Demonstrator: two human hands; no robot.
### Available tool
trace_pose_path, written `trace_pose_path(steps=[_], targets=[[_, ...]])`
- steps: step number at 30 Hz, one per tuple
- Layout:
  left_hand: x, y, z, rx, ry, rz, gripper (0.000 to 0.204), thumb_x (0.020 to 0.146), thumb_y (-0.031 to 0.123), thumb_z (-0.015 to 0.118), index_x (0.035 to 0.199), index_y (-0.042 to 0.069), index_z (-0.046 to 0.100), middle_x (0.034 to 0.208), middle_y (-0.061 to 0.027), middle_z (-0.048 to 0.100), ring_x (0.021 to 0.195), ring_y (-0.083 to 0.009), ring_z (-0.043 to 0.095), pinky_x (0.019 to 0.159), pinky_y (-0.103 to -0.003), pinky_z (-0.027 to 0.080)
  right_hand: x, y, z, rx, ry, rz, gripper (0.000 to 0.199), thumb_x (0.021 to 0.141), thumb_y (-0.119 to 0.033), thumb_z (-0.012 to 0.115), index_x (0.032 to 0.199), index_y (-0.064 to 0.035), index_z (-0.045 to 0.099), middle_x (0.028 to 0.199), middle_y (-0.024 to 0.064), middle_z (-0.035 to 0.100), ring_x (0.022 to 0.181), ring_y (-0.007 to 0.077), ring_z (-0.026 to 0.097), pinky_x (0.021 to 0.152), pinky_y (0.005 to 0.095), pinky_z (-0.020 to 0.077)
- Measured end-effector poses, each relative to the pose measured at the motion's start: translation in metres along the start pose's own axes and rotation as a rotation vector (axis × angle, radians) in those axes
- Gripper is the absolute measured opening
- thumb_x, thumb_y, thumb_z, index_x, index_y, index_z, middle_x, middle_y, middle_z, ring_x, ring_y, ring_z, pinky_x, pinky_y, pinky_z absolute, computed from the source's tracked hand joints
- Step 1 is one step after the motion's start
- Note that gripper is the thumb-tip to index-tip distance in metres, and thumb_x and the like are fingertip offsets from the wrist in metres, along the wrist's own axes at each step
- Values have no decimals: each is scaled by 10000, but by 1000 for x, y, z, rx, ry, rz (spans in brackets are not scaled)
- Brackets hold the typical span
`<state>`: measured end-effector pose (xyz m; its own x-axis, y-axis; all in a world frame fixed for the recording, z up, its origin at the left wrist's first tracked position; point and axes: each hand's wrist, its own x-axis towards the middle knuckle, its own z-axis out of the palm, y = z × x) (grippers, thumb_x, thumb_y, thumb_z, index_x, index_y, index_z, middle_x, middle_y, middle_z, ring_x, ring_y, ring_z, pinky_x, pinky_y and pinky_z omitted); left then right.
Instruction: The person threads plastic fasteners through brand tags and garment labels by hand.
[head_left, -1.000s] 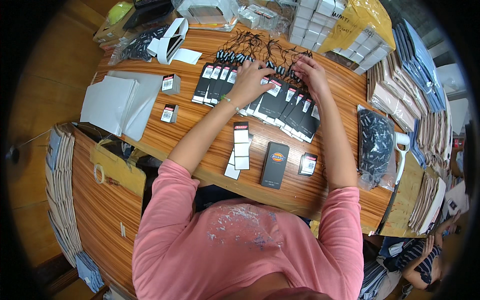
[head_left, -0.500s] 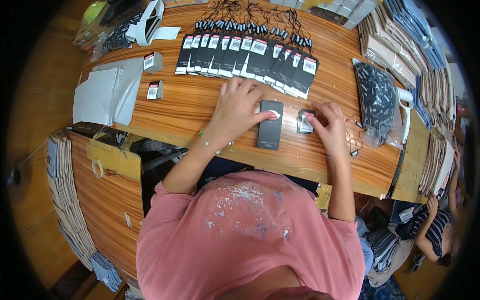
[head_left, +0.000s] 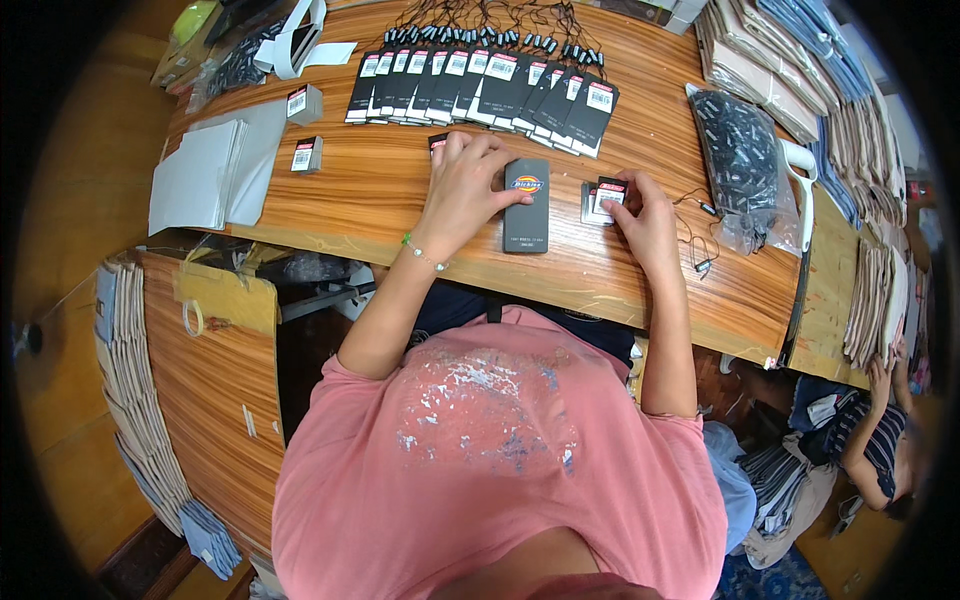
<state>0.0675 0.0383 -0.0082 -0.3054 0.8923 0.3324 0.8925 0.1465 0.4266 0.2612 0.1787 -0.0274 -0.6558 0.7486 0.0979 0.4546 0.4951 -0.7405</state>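
Note:
My left hand [head_left: 462, 185] lies over the table with its thumb stretched apart from the bent fingers. The thumb tip touches the left part of a dark grey hang tag [head_left: 527, 228], which has a coloured oval emblem near its top. Beside those fingers the corner of a small label card [head_left: 438, 143] peeks out; most of it is hidden. On the right, my right hand [head_left: 648, 222] pinches a small black-and-white label card [head_left: 608, 194] between thumb and finger. Partly under that card is a small stack of similar cards [head_left: 587, 203].
Black hang tags [head_left: 480, 95] with cords fan out at the back. Two small card stacks [head_left: 305, 104] and white sheets [head_left: 195, 180] lie left. At right are a bag of black fasteners [head_left: 738, 160], a white-handled tool [head_left: 803, 205], folded garments [head_left: 765, 65] and another person's arm [head_left: 865, 430].
My right hand has lifted a label card off the small stack. My left thumb has slid left off the tag's emblem, uncovering it. A card corner now shows beside my left fingers.

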Motion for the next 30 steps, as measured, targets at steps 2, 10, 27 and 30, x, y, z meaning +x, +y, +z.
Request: trace_pose_path(steps=[2,10,27,30], targets=[[-1,2,-1,-7,18,5,441,571,346,714,893,60,619,926,-29,531,888,-228,401,832,-363,298,-2,2,3,105,42,33,221,679,-44,649,875,-19,548,649,75,515,584,177,470,564,274,385],[-7,4,-1,-601,-88,-420,216,711,100,666,900,34,584,727,-19,568,674,-80,520,584,-220,415,-12,-11,11,485,136,75,136,742,-5,601,855,16,527,683,3,500,578,58,392,531,192,347],[-13,49,7,-1307,-124,-437,281,722,-66,614,995,-65,547,873,-96,605,804,-131,584,737,-218,483,-37,-60,15,614,77,2,292,759,-60,615,1015,-17,481,768,48,531,639,81,475,582,213,411],[-11,43,2,-1280,-109,-463,347,722,-84,600,1057,-54,519,869,-98,607,811,-125,581,733,-210,478,-29,-27,-17,349,170,-84,179,785,-98,578,945,-18,564,803,63,579,708,141,536,628,268,430]])
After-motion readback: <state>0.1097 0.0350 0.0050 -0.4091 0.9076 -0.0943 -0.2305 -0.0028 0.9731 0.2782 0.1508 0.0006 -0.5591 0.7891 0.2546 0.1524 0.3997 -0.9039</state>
